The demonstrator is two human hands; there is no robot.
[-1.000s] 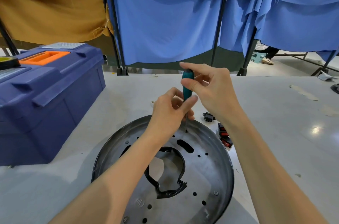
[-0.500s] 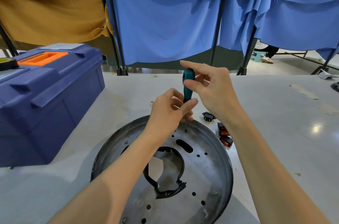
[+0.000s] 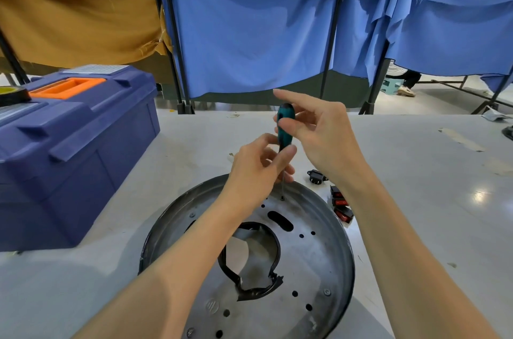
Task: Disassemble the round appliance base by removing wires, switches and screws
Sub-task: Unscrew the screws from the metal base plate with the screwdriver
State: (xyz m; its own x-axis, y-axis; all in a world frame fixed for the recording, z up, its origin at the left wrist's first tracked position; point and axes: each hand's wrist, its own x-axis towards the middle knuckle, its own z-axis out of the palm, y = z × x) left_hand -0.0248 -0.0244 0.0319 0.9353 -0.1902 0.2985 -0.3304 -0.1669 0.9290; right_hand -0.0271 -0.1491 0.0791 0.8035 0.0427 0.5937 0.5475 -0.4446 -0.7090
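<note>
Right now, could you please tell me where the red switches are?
In the head view the red switches lie on the table right of centre, just outside the round base's far-right rim, with a small black socket just beyond them.

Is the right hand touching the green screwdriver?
Touching. The head view shows the right hand holding the screwdriver, its thumb lying across the handle.

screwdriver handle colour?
Teal-green with black, on the screwdriver; head view shows it.
</note>
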